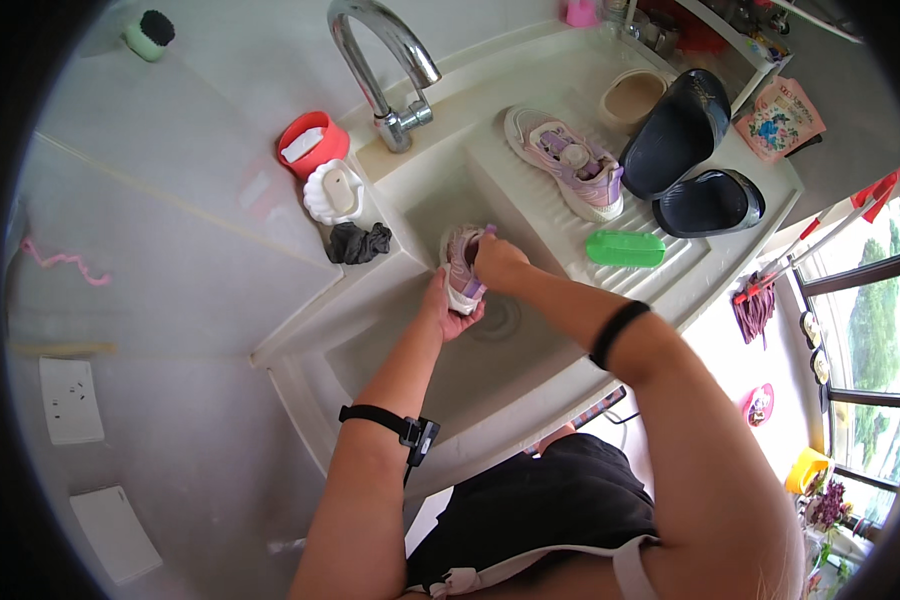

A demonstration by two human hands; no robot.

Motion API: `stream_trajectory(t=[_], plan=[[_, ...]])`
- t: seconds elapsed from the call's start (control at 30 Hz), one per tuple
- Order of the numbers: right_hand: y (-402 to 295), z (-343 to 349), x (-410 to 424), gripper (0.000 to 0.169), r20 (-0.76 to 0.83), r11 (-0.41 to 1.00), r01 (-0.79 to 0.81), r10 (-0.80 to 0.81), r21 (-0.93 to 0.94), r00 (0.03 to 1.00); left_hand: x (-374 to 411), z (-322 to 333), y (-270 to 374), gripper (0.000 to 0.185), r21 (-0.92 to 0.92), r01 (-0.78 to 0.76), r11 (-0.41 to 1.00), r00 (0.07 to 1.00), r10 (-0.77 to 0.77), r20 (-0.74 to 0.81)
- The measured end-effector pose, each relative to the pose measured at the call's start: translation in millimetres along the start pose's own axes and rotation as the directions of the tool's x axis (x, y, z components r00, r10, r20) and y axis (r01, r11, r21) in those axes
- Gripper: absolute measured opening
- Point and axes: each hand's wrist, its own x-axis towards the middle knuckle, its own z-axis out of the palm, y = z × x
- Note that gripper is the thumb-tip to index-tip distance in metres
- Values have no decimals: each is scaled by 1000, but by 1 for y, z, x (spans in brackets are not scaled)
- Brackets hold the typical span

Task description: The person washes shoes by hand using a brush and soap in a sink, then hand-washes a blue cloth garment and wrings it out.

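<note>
A pink and lilac sneaker with a white sole [463, 279] is held over the laundry sink basin [435, 367]. My left hand [450, 307] grips it from below at its lower end. At the shoe's opening, my right hand [499, 261] has its fingers closed on a lilac part, perhaps a strap or the tongue; the fingertips are partly hidden. A second sneaker of the same colours [570, 161] lies on the ribbed washboard to the right. Nearer me on those ribs rests a green plastic brush or case [625, 248].
Dark slides [679, 135] and a beige bowl [634, 97] sit beyond the second sneaker. A chrome faucet [379, 60] arches above the sink. Along the left ledge are a red holder [313, 142], a white shell soap dish [333, 192] and a crumpled dark cloth [358, 243].
</note>
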Motion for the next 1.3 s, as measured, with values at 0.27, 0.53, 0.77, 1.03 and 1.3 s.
stream_trajectory(t=[0.27, 0.53, 0.77, 1.03, 1.3], plan=[[11, -15, 12, 37, 3, 993, -12, 12, -115, 1000, 7, 6, 1, 62, 93, -62, 994, 997, 67, -49], [18, -38, -55, 40, 294, 764, 487, -392, -423, 872, 6, -5, 2, 53, 220, -84, 972, 990, 107, -97], [26, -109, -136, 26, 77, 898, 118, -95, -424, 993, 12, -24, 21, 47, 351, 17, 936, 971, -99, 218], [62, -134, -176, 21, -470, 972, 85, -181, -217, 864, 17, 33, 2, 61, 726, -232, 648, 903, 420, -86], [89, -140, -136, 22, -813, 990, 119, -125, -69, 569, -43, 57, 0, 56, 736, -633, 240, 512, 843, 165]])
